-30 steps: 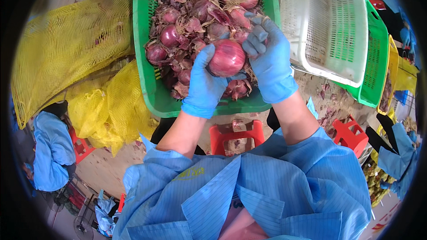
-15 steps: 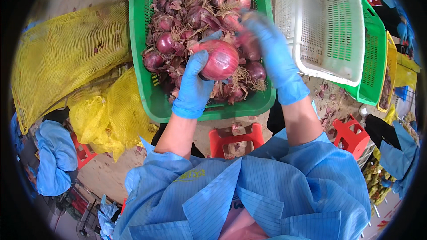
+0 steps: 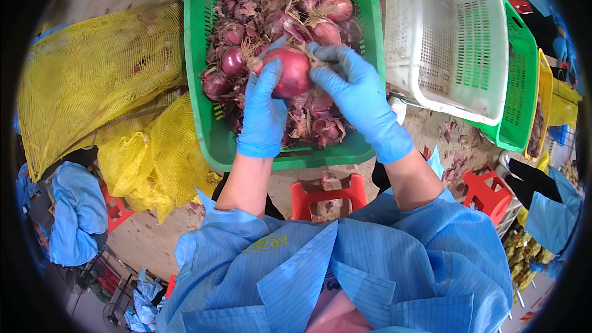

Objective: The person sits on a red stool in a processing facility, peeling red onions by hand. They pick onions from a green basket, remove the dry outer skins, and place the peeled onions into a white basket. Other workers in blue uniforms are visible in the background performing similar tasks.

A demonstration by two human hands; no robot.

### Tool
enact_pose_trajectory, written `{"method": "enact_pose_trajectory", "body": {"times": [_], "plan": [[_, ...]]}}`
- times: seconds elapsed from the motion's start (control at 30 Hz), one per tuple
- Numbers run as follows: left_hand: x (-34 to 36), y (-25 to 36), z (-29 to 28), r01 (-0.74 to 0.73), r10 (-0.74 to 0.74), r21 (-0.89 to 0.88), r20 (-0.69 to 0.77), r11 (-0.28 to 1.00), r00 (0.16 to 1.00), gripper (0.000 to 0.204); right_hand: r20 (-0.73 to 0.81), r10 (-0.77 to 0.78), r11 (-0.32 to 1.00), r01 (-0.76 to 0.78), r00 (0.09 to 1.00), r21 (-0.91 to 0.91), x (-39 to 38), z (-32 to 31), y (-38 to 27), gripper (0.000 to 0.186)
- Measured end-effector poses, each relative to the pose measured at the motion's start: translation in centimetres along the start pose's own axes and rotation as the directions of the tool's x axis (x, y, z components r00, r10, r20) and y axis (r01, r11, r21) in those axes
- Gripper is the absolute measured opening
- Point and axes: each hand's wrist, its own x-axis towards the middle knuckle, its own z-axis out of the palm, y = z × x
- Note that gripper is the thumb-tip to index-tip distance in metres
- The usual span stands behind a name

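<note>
Item: one red onion (image 3: 288, 74), papery-skinned, held over the near half of a green crate (image 3: 290, 163); a short neck is shown at its left end, a dry tuft (image 3: 314, 60) at its right. Whether the heap beneath is touched cannot be told.

Left hand (image 3: 266, 102), blue-gloved: fingers curled partway, onion gripped, thumb laid along the near left side; the far fingers are mostly hidden by the bulb.

Right hand (image 3: 357, 83), blue-gloved: fingers half bent, thumb and forefinger brought close together at the tuft; whether it is firmly pinched cannot be made out.

Contents of crate: loose red onions (image 3: 233, 61), mixed with shed skin.

Adjacent: white crate (image 3: 472, 49), to the right; yellow mesh sack (image 3: 102, 68), to the left.

Handling notes, by judgement: the bulb is best kept steady in the left palm, without squeezing. Dry matter should be taken close to its base and drawn outward, so that the glossy skin is not torn. Loose flakes are best shed over the crate.
</note>
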Motion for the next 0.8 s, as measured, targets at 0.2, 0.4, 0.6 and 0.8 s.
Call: {"method": "enact_pose_trajectory", "body": {"times": [0.2, 0.4, 0.6, 0.8], "plan": [[-0.6, 0.0, 1.1, -0.03, 0.022, 0.079, 0.112, 0.996, 0.994, 0.047, 0.103, 0.075, 0.997, -0.078, 0.992, 0.027, 0.1, -0.3, -0.1, 0.056], [-1.3, 0.1, 1.8, -0.108, 0.112, 0.046, -0.08, 0.993, 0.991, 0.046, 0.144, -0.077, 0.996, 0.07, 0.987, 0.051, -0.3, 0.3, -0.5, 0.059], [0.6, 0.0, -1.0, -0.069, 0.068, -0.056, -0.029, 0.996, 0.997, 0.059, 0.061, -0.117, 0.992, 0.114, 0.991, 0.045, -0.5, 1.0, 0.1, 0.063], [-0.3, 0.3, 0.7, -0.064, 0.066, -0.015, 0.191, 0.998, 0.979, 0.056, 0.065, -0.277, 0.93, 0.284, 0.959, -0.234, -0.2, 0.9, 0.1, 0.064]]}}
